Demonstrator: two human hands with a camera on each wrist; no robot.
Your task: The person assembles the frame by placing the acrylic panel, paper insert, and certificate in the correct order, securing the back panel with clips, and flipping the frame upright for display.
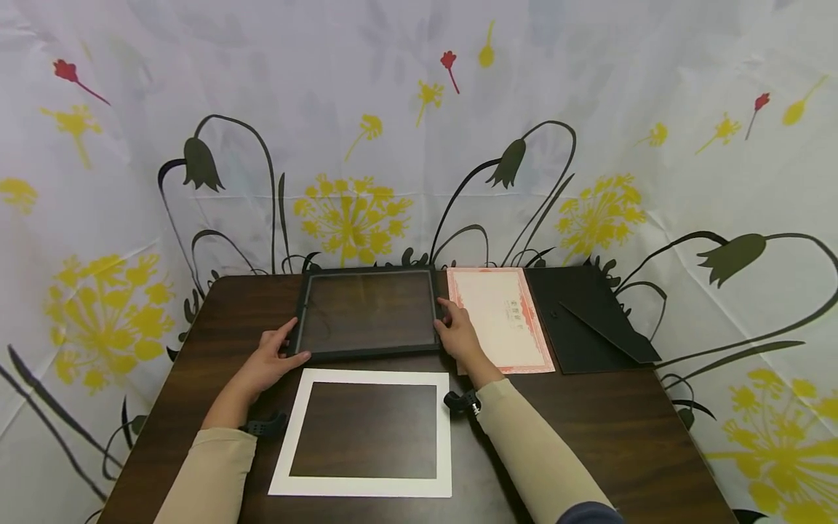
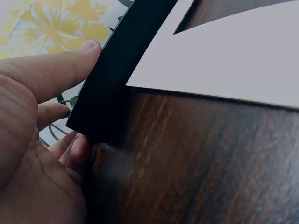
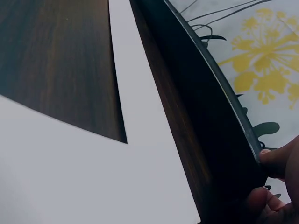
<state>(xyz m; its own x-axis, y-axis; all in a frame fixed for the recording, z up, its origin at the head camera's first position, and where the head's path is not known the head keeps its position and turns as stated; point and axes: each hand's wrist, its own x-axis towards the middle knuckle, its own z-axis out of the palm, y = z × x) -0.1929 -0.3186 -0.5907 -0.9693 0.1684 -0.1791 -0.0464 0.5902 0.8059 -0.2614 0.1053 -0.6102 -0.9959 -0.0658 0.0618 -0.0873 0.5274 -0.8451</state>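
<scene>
A black picture frame (image 1: 373,354) with a see-through pane lies at the far side of the table. My left hand (image 1: 265,360) grips its near left corner; the left wrist view shows the thumb at the outer side of the frame (image 2: 110,74) and other fingertips at its lower edge. On the opposite side, my right hand (image 1: 460,336) holds the right edge, with thumb and fingertips around the frame's corner (image 3: 219,107) in the right wrist view. Closer to me, between the forearms, lies a white mat board (image 1: 360,487) with a rectangular opening.
Right of the frame lies a pale sheet with a red patterned border (image 1: 484,313). Beside it, a black backing board (image 1: 572,346) with a slanted stand flap (image 1: 609,331) sits near the table's right edge. A flower-printed curtain (image 1: 393,94) hangs behind the dark wooden table (image 1: 569,422).
</scene>
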